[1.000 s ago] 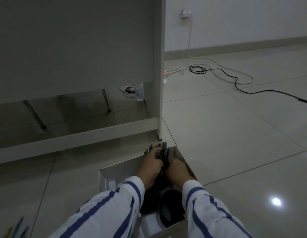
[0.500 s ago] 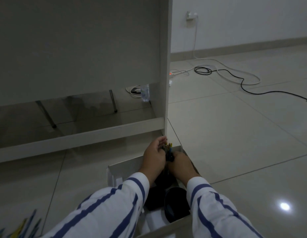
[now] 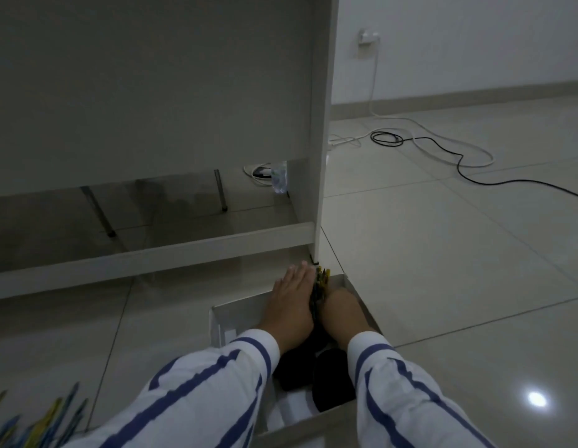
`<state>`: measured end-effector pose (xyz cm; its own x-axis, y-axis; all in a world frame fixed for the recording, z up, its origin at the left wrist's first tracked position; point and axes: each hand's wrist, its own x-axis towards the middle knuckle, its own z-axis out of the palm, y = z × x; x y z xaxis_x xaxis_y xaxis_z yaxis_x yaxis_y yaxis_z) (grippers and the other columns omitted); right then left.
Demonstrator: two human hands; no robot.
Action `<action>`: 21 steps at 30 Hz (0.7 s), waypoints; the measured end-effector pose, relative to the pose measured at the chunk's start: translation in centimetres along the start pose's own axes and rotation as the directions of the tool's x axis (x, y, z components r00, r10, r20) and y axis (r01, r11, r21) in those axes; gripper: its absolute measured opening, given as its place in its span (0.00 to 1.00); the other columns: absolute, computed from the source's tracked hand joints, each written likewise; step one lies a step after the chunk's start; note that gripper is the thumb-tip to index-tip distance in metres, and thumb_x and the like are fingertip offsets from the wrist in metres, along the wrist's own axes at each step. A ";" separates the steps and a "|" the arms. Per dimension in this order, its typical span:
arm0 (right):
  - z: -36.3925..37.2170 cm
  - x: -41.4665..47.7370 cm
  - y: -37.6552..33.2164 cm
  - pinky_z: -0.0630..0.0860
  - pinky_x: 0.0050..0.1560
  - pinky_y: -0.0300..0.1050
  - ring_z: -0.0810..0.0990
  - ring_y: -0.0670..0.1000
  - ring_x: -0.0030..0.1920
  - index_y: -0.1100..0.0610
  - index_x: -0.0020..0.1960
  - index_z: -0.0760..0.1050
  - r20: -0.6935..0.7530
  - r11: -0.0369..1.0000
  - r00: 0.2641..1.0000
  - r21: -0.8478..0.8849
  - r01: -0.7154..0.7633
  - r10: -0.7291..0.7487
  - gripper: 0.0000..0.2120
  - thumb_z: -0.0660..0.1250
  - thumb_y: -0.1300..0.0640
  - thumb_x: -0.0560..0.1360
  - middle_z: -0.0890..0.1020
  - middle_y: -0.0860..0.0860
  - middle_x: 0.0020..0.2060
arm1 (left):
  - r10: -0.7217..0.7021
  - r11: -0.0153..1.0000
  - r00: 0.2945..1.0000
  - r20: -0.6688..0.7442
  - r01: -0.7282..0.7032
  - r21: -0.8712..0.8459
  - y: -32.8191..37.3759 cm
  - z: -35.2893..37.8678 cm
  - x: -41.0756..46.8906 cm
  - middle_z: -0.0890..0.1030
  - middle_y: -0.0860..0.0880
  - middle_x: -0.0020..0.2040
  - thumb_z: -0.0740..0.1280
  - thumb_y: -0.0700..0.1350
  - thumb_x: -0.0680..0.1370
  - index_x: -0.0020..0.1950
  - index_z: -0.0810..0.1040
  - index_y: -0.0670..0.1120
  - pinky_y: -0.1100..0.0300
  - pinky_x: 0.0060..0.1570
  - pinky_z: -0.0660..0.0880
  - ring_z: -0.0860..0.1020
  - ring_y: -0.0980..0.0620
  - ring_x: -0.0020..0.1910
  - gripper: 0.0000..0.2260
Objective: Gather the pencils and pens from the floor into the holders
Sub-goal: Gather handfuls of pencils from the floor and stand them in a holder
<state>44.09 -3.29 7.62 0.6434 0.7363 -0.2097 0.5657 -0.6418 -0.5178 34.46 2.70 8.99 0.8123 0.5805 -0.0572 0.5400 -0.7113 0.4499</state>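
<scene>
I am pressing my left grip (image 3: 294, 302) flat against the bundle of pencils and pens (image 3: 320, 284), fingers straight and together, touching its 9 o'clock side. My right grip (image 3: 341, 308) is sitting against it from 3 o'clock, but its fingers are hiding behind the back of the hand, so I cannot tell whether they are curling round the bundle or only bracing it. The bundle is standing nearly upright at the 12 o'clock corner of the pale box (image 3: 235, 307), with its tips poking out past my fingers.

To do this well, I am aiming to squeeze evenly from both sides, square up the ends and lower the lot straight down, so that no tip catches a rim or splays out.

Whatever is receiving the bundle is hiding under my palms; I am guessing a holder. Dark holders (image 3: 332, 379) are showing at 6 o'clock between my sleeves, too dim to see inside. More loose pencils (image 3: 38, 425) are lying on the floor at 8 o'clock, cut off by the edge, so I am not counting them.
</scene>
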 end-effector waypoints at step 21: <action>7.3 -14.9 -14.7 0.74 0.57 0.46 0.77 0.58 0.58 0.61 0.60 0.73 0.038 0.971 0.970 0.024 0.237 -0.238 0.14 0.61 0.64 0.75 0.77 0.59 0.57 | -0.314 0.903 0.942 -0.118 0.258 -0.345 -11.5 -2.7 -18.1 0.59 0.47 0.77 0.58 0.34 0.78 0.76 0.57 0.48 0.52 0.76 0.48 0.53 0.47 0.77 0.28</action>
<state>22.45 -3.27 12.31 0.4701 0.8755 -0.1117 0.6894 -0.4433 -0.5728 12.96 1.41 7.27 0.5694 0.8171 -0.0903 0.6210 -0.3556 0.6985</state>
